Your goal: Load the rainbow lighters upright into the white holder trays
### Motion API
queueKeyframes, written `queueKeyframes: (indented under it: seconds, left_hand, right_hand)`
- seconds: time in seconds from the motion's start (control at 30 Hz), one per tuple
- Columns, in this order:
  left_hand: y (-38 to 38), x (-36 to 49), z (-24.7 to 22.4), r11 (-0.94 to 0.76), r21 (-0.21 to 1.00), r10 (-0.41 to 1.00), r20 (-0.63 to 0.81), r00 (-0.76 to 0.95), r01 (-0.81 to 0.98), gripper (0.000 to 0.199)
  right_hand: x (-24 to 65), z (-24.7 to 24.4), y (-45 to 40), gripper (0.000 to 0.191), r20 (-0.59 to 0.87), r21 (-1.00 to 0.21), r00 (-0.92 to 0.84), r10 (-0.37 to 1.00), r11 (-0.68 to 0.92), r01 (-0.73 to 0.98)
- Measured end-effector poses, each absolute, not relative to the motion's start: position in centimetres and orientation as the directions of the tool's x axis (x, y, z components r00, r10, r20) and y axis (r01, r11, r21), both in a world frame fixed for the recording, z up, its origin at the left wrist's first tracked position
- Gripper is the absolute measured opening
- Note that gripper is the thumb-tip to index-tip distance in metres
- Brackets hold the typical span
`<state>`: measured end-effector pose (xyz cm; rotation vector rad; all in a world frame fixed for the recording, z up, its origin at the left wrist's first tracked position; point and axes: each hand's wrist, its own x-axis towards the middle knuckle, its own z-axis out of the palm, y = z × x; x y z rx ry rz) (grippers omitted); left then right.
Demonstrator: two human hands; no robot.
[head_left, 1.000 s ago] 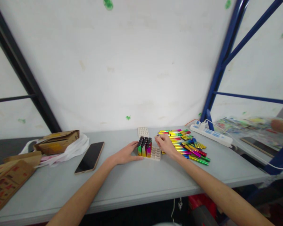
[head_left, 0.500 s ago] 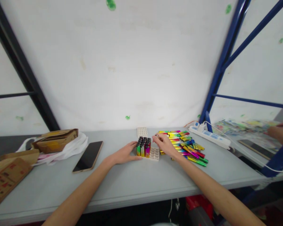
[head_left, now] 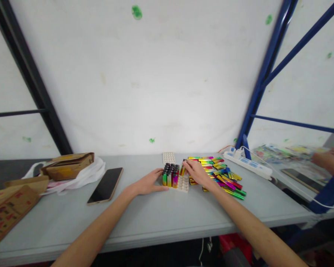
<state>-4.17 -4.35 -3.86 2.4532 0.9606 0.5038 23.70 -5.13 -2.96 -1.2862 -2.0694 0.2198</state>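
Several shiny multicoloured lighters [head_left: 170, 175] with black tops stand upright in the left part of a white tray with round hollows [head_left: 183, 183]. My left hand [head_left: 149, 181] braces the tray's left side, thumb at the near edge and fingers curled behind. My right hand [head_left: 196, 172] pinches a single gold-coloured lighter [head_left: 182, 170], held upright at the tray's far right. Bare hollows show in the near right part of the tray. To the right lies a loose pile of metallic lighters [head_left: 225, 180], partly covered by my right hand.
A second white tray [head_left: 168, 157] lies against the wall. Left are a phone [head_left: 105, 185], a cardboard box [head_left: 68, 165] on a white plastic bag [head_left: 91, 170], and another carton [head_left: 13, 207]. A power strip [head_left: 247, 163] sits right, before a blue frame; beyond it, another person's hand [head_left: 327, 159] shows.
My right hand has lowered slightly towards the tray, and the lighter in its fingers now stands upright at the tray's far right. My left hand stays by the tray. The view has tilted slightly.
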Motion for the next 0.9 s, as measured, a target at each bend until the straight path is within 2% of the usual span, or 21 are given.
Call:
queueKeyframes:
  seconds: [0.13,0.3,0.63,0.7,0.83,0.9]
  left_hand:
    - [-4.1,-4.2,-4.1,-0.673,0.532,0.686,0.190,0.702,0.514,0.081]
    - [-4.1,-4.2,-4.1,-0.669,0.533,0.692,0.191,0.697,0.518,0.083]
    - [-4.1,-4.3,-4.2,-0.673,0.510,0.692,0.179,0.700,0.535,0.084]
    - [-4.0,-4.3,-4.3,-0.676,0.508,0.691,0.186,0.699,0.533,0.084]
    - [-4.1,-4.3,-4.2,-0.676,0.518,0.690,0.194,0.697,0.524,0.083]
    - [-4.1,-4.3,-4.2,-0.671,0.519,0.693,0.184,0.697,0.530,0.084]
  right_hand:
    - [23.9,-3.3,-4.7,0.037,0.429,-0.349,-0.361,0.828,0.521,0.779]
    - [25.0,-3.0,-4.5,0.038,0.455,-0.205,-0.495,0.741,0.628,0.751]
    - [24.8,-2.9,-4.7,0.033,0.341,-0.118,-0.570,0.747,0.636,0.763]
    - [25.3,-2.3,-4.8,0.034,0.326,-0.164,-0.573,0.752,0.642,0.749]
    - [28.6,-0.7,-5.4,0.040,0.268,-0.408,-0.589,0.762,0.644,0.647]
    - [30.4,0.0,-5.5,0.041,0.206,-0.470,-0.592,0.779,0.609,0.638]
